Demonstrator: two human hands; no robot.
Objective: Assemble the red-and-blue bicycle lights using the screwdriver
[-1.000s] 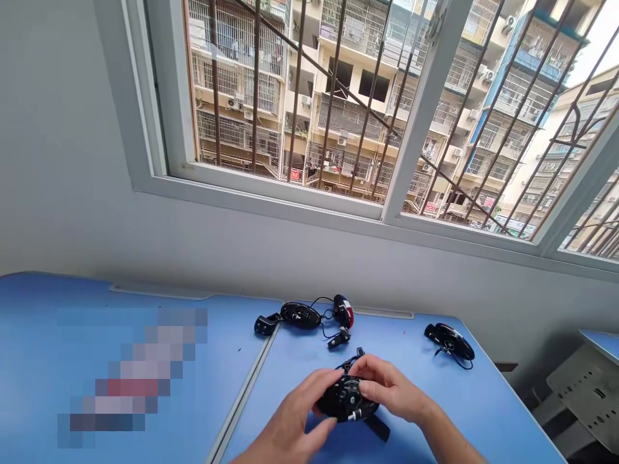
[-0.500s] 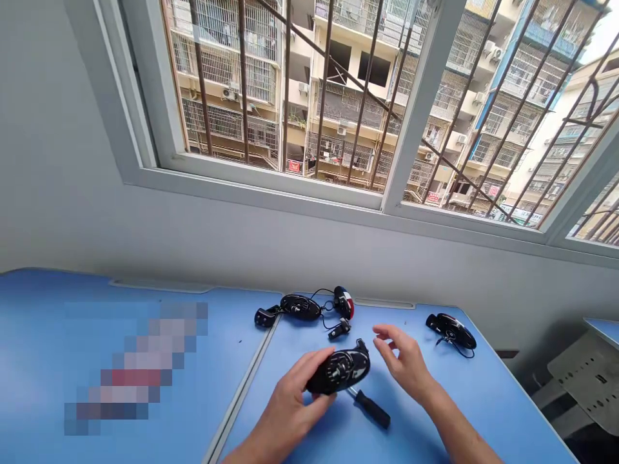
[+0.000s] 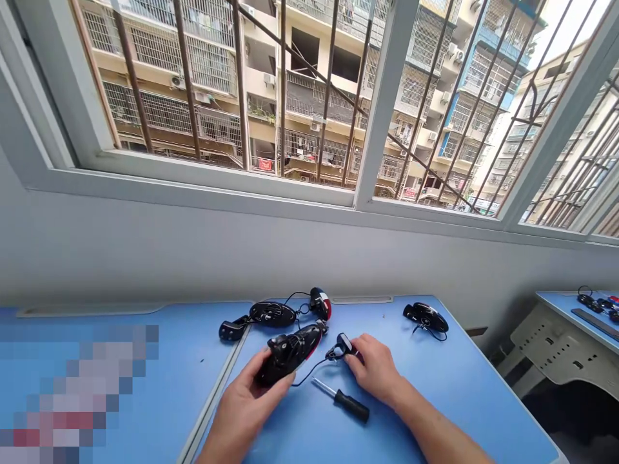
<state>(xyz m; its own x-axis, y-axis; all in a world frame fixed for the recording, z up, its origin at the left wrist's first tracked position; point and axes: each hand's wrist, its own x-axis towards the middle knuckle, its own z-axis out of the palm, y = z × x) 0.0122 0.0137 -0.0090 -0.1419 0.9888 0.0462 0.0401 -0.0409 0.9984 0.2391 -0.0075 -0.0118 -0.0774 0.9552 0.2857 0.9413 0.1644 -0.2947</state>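
My left hand (image 3: pixel 254 390) is closed around a glossy black oval bike horn (image 3: pixel 290 353), tilted with its clamp side up above the blue table. A thin black cable runs from it to a small black button switch with a ring clamp (image 3: pixel 342 345). Thumb and fingers of my right hand (image 3: pixel 374 365) pinch that switch at its right end. Just below, between both hands, a screwdriver (image 3: pixel 352 406) with a black handle lies on the table, its metal shaft pointing up and left.
Behind the hands lie another black horn (image 3: pixel 273 314) with a cable and a red, white and blue piece (image 3: pixel 320 304). A further black horn (image 3: pixel 426 319) rests at the right. A seam (image 3: pixel 213 396) divides the blue tables. A barred window (image 3: pixel 309 96) is above.
My right hand, empty and apart before, now holds the switch. The left hand has turned and tilted the horn, showing its clamp side. The view has shifted right.
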